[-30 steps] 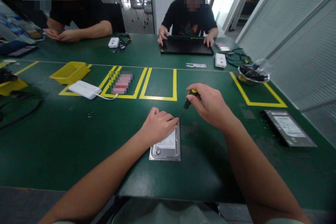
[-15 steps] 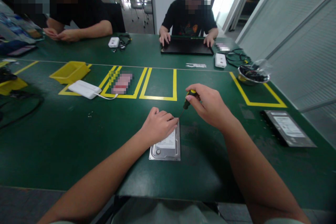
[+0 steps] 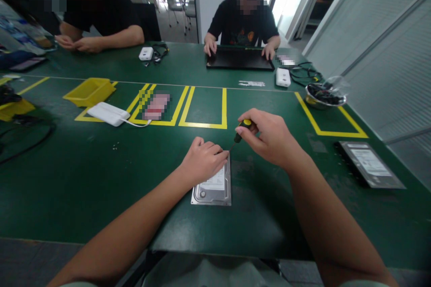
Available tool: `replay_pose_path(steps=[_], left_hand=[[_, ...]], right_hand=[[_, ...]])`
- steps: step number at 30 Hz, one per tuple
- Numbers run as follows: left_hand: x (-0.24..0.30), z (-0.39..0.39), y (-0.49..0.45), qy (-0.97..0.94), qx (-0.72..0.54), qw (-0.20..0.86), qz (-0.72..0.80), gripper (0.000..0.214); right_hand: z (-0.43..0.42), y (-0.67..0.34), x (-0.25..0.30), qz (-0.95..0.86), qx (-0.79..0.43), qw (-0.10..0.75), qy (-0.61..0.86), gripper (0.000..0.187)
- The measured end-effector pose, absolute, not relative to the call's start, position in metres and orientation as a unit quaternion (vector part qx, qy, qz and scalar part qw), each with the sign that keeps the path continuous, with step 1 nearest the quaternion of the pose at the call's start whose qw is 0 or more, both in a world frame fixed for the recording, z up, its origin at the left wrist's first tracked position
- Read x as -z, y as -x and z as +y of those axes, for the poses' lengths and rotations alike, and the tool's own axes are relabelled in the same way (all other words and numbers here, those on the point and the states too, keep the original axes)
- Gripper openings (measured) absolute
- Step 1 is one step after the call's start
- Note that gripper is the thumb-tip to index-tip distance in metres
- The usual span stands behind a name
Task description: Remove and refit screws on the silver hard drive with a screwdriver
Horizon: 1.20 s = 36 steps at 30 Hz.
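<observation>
A silver hard drive [image 3: 214, 188] lies flat on the green table [image 3: 101, 179] in front of me. My left hand [image 3: 203, 160] rests on its far end, fingers curled down, pressing it in place. My right hand [image 3: 269, 136] pinches a small screwdriver [image 3: 240, 131] with a black and yellow handle. The thin shaft slants down to the drive's far right corner, next to my left fingertips. The drive's far half is hidden under my left hand.
A second hard drive [image 3: 370, 163] lies at the right. A metal bowl [image 3: 323, 95] with cables, yellow trays [image 3: 90, 92], a white device [image 3: 107, 114] with a cord and yellow tape boxes sit farther back. Two people sit across; one has hands on a black laptop [image 3: 239, 59].
My right fingers have shifted slightly on the screwdriver handle, which has tilted a little. The left hand and the drive have not moved.
</observation>
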<state>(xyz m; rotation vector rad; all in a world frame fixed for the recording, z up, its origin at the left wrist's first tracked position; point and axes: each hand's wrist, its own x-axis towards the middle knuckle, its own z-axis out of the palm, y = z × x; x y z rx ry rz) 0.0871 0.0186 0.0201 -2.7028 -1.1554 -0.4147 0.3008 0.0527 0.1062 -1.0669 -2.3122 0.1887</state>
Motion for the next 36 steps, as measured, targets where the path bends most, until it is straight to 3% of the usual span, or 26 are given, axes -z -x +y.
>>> replay_pose_path(steps=[5,14,36], left_hand=[[-0.021,0.019,-0.087,0.907,0.136,0.087,-0.390,0.026],[-0.020,0.019,-0.087,0.907,0.138,0.081,-0.389,0.025],[-0.018,0.021,-0.076,0.894,0.157,-0.031,-0.419,0.026]], right_hand=[[0.051,-0.301,-0.109,-0.858,-0.063,0.286,0.421,0.016],[0.044,-0.302,-0.119,-0.863,-0.018,0.203,0.463,0.028],[0.037,-0.304,-0.122,-0.894,-0.069,0.265,0.354,0.020]])
